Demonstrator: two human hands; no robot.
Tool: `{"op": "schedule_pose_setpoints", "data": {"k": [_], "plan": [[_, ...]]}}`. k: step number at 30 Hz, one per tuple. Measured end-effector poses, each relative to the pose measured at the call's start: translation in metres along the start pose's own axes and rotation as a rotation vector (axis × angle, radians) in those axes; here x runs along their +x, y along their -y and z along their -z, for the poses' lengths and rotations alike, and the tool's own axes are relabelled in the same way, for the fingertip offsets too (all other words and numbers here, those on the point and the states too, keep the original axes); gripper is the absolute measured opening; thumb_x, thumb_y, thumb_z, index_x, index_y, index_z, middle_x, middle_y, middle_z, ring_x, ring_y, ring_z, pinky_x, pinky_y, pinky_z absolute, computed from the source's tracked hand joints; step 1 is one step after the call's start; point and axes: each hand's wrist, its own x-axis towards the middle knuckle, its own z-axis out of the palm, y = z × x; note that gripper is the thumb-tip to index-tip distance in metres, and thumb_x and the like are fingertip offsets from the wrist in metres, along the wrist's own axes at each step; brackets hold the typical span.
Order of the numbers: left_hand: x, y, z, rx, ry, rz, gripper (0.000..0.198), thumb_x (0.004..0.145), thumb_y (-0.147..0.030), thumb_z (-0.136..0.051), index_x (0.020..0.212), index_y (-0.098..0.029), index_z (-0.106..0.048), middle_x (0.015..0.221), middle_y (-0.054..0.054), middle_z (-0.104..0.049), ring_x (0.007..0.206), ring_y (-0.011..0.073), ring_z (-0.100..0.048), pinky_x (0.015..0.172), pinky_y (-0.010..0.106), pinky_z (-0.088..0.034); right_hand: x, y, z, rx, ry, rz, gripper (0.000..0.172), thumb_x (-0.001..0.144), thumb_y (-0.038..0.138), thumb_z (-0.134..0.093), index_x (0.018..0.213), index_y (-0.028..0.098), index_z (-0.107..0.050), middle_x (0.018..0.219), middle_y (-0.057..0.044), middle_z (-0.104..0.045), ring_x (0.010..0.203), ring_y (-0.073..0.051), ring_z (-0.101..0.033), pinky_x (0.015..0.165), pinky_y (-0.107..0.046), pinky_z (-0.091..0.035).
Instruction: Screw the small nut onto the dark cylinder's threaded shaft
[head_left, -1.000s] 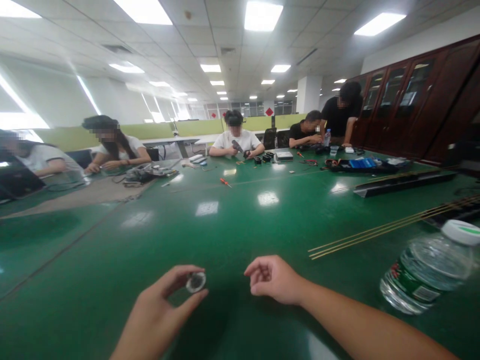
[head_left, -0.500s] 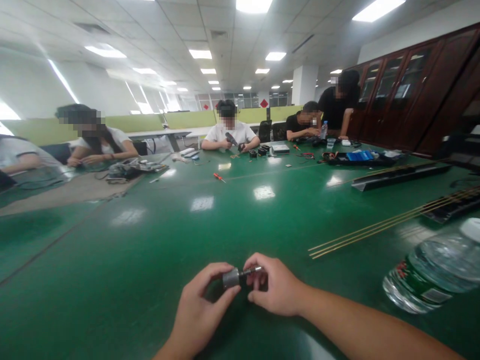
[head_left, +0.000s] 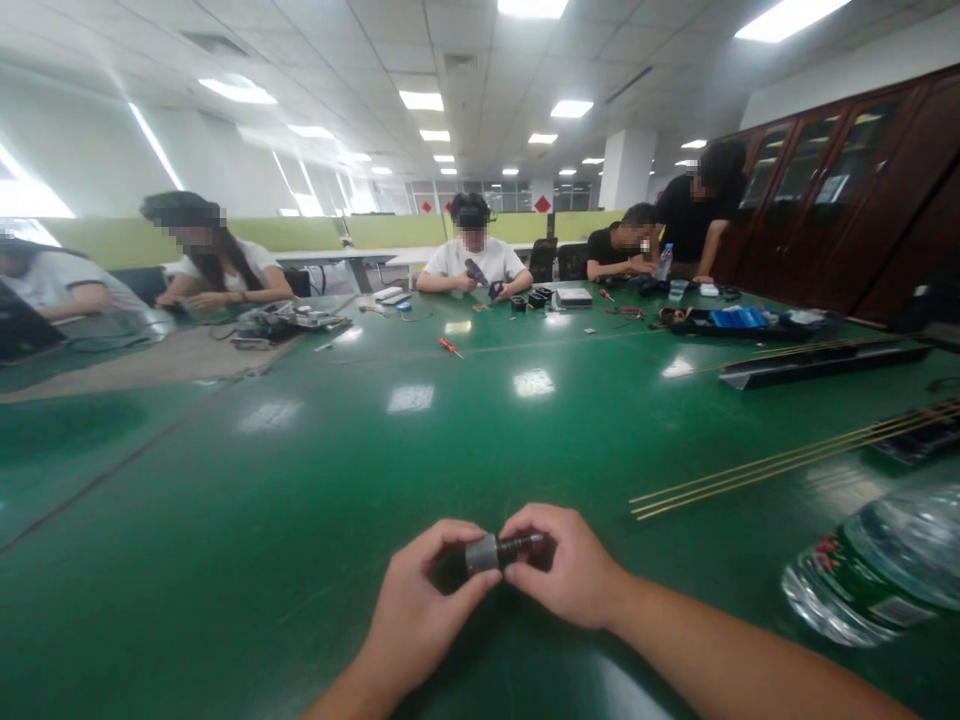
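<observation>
My left hand (head_left: 426, 590) pinches a short grey metal cylinder (head_left: 481, 555) between thumb and fingers, low in the middle of the head view. A dark, ridged shaft (head_left: 513, 550) sticks out of the cylinder to the right and ends in a paler tip. Closed around this shaft is my right hand (head_left: 571, 568), its thumb and forefinger close to the cylinder's end. Its other fingers are curled and partly hidden. Both hands are just above the green table (head_left: 322, 530).
A large water bottle (head_left: 870, 570) lies at the right, near my right forearm. Thin brass-coloured rods (head_left: 750, 470) and a dark metal channel (head_left: 817, 367) are behind it. An orange screwdriver (head_left: 451, 348) lies mid-table. Several people sit or stand around the far side, among tools and parts.
My right thumb and forefinger have closed in on the shaft beside the cylinder. Both hands and the piece appear slightly further right, as the whole view has shifted.
</observation>
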Motion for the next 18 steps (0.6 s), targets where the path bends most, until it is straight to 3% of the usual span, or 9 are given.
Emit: {"op": "schedule_pose_setpoints", "data": {"k": [6,18], "plan": [[0.000,-0.004,0.000,0.065,0.011,0.064,0.021,0.078,-0.031,-0.076,0.094,-0.021,-0.068,0.090,0.002,-0.072,0.086,0.0208,-0.069,0.080,0.031,-0.053,0.003,0.000,0.002,-0.038,-0.007,-0.003,0.011,0.071,0.016,-0.073,0.082,0.018,-0.073,0.075,0.000,-0.067,0.068,-0.014,-0.061,0.063,-0.022,-0.045],[-0.001,-0.011,0.000,0.024,0.008,0.099,0.020,0.077,-0.026,-0.074,0.095,-0.019,-0.069,0.092,0.005,-0.073,0.087,0.0223,-0.070,0.080,0.033,-0.055,0.004,0.000,0.003,-0.011,0.000,-0.063,0.008,0.072,0.019,-0.074,0.080,0.018,-0.074,0.075,-0.001,-0.070,0.069,-0.016,-0.063,0.065,-0.024,-0.047]]}}
